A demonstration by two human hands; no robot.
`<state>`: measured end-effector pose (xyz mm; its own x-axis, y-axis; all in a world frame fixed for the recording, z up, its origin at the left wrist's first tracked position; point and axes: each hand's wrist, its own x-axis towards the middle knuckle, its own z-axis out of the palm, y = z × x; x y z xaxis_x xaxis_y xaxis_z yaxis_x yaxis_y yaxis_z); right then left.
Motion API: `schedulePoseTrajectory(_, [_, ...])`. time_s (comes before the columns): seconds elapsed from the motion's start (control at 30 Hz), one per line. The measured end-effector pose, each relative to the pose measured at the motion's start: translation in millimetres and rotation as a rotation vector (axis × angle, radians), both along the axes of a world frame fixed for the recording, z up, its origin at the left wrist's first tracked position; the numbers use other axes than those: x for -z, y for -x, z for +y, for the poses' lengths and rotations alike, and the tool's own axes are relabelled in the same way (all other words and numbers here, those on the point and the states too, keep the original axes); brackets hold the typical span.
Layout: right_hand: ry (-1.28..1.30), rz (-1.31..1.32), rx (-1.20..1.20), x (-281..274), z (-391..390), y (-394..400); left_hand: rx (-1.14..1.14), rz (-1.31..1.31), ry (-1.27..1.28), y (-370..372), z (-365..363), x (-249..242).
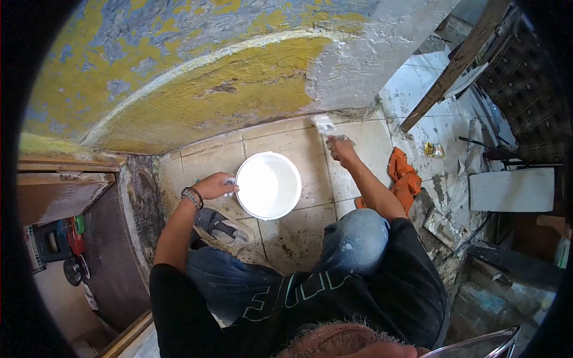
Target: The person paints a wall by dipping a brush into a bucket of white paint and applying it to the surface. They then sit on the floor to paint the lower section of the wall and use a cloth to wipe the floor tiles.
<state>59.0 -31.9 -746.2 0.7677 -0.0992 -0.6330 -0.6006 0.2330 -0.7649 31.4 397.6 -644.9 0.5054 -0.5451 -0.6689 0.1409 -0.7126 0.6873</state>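
Observation:
A white bucket (238, 200) stands on the tiled floor in front of me, its inside bright white; I cannot make out how full it is. My left hand (216, 185) grips the bucket's left rim, with white smears on the fingers. In my right hand (341, 149) is a paintbrush (323, 123), its head coated in white paint and held low by the foot of the wall. Yellow and grey-blue flaking paint covers most of the wall (256, 80), while the right part is whitish.
An orange cloth (403, 179) lies crumpled by my right forearm. Further right are a leaning wooden post (456, 68), a white block (512, 190) and broken debris. At left, a wooden door frame (65, 173) borders a space with tools.

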Motion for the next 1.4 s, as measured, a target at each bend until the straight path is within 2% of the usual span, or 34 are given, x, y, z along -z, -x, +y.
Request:
schedulePoseTrajectory(0.03, [0.050,-0.037,-0.063,4,2,-4,0.016,0.028,0.012,-3,0,0])
schedulePoseTrajectory(0.1, [0.050,-0.151,0.009,-6,7,-22,0.010,0.033,0.020,-4,-1,-3])
schedulePoseTrajectory(0.17, [-0.001,-0.245,0.013,-48,13,-23,-0.025,-0.009,0.017,1,-5,-11])
schedulePoseTrajectory(0.3, [0.031,-0.309,0.076,-100,14,-18,0.051,-0.032,-0.025,-6,-6,-12])
schedulePoseTrajectory(0.4, [-0.035,-0.335,0.016,-163,3,-7,0.101,-0.018,-0.017,-13,-3,-9])
schedulePoseTrajectory(0.53, [0.109,-0.448,0.049,-228,-5,-6,0.103,0.013,-0.024,-14,-4,-11])
schedulePoseTrajectory(0.7, [0.115,-0.490,0.004,-279,-17,6,0.076,0.058,-0.055,-13,-4,-9])
schedulePoseTrajectory(0.77, [0.170,-0.562,0.074,-273,-17,9,0.066,0.055,-0.065,-14,-2,-6])
schedulePoseTrajectory(0.83, [0.229,-0.647,0.098,-245,-16,3,0.063,0.046,-0.030,-13,0,-4])
schedulePoseTrajectory(0.93, [0.655,-0.902,0.045,-133,-29,-34,0.079,0.028,-0.028,-9,2,0])
schedulePoseTrajectory(1.0, [1.067,-0.907,-0.063,-107,-24,-18,0.089,0.008,-0.061,-9,3,-3])
schedulePoseTrajectory(1.07, [0.770,-0.562,-0.221,-65,-32,-1,0.106,-0.001,-0.123,-6,4,-11])
schedulePoseTrajectory(1.2, [0.755,-0.429,-0.218,-87,-42,-4,0.071,0.025,-0.148,-5,4,-24])
schedulePoseTrajectory(1.23, [0.811,-0.483,-0.134,-115,-39,-9,0.066,0.059,-0.143,-7,3,-26])
schedulePoseTrajectory(1.27, [0.626,-0.461,-0.131,-170,-31,-6,0.061,0.093,-0.137,-9,3,-26])
schedulePoseTrajectory(1.3, [0.474,-0.431,-0.110,-198,-33,-10,0.084,0.089,-0.142,-11,2,-26])
schedulePoseTrajectory(1.33, [0.415,-0.454,-0.089,-232,-28,-5,0.104,0.085,-0.148,-14,1,-24])
schedulePoseTrajectory(1.4, [0.467,-0.511,-0.126,-275,-26,2,0.107,0.080,-0.153,-13,0,-24])
